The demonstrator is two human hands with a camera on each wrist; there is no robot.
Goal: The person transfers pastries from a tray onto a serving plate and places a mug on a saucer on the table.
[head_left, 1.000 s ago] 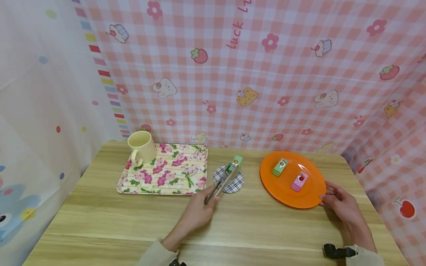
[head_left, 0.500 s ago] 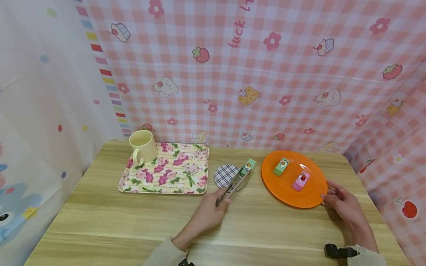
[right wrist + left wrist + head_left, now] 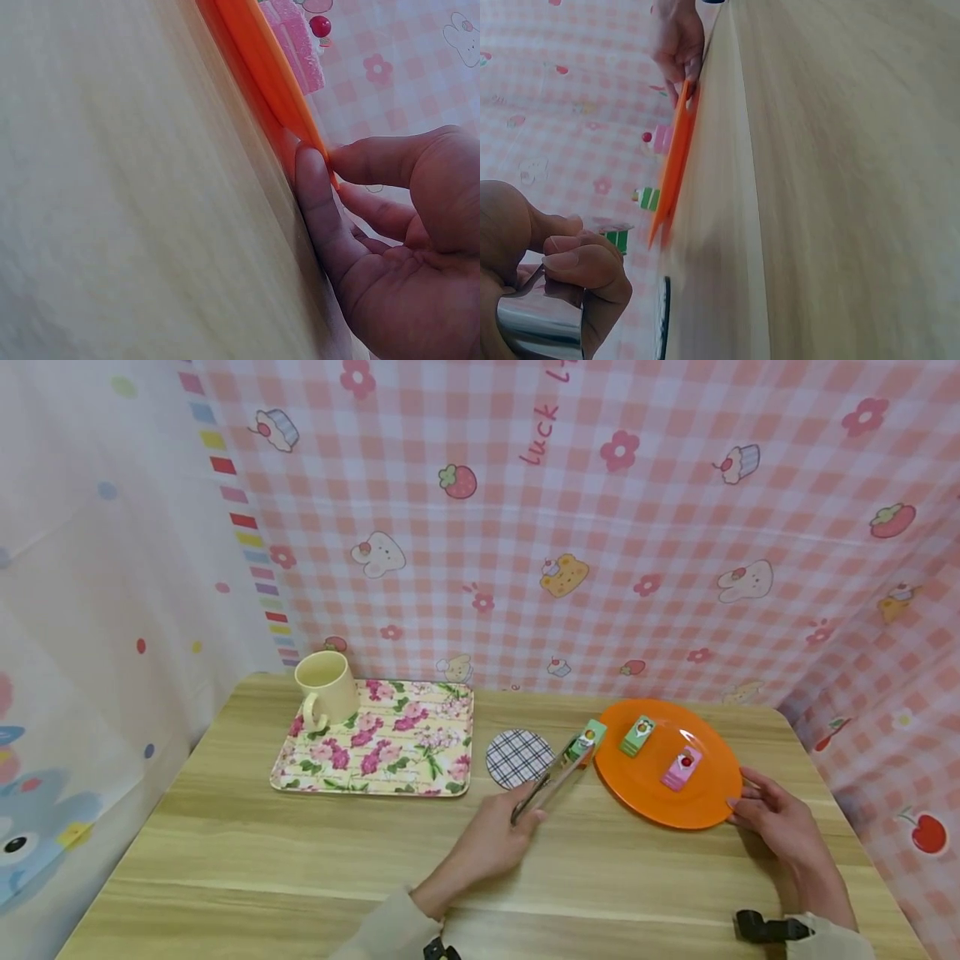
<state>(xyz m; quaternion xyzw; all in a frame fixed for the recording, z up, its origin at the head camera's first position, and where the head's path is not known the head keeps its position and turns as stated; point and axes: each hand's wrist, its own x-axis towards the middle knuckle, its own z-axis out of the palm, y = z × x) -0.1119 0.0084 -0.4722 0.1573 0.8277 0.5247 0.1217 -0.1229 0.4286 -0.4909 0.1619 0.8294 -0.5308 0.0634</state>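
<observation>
My left hand (image 3: 491,839) grips metal tongs (image 3: 551,782), whose tips pinch a small green cake slice (image 3: 587,739) topped with fruit. This slice hangs just beside the left rim of an orange plate (image 3: 645,802). On the plate lie another green cake slice (image 3: 637,736) and a pink cake slice (image 3: 682,769) with a red cherry on top. At the plate's right edge my right hand (image 3: 780,827) pinches the rim; in the right wrist view the thumb and fingers (image 3: 319,195) lie on either side of it. The left wrist view shows the left fingers (image 3: 592,266) curled round the tongs' bent metal end.
A round checked coaster (image 3: 517,758) lies left of the plate. Farther left is a floral tray (image 3: 408,785) with a yellow mug (image 3: 330,689) standing on its back left corner. A pink checked cloth (image 3: 495,527) hangs behind the wooden table (image 3: 300,868).
My left hand has carried the green cake slice in the tongs rightward, from above the coaster to the plate's left rim. The right hand stays at the plate's edge.
</observation>
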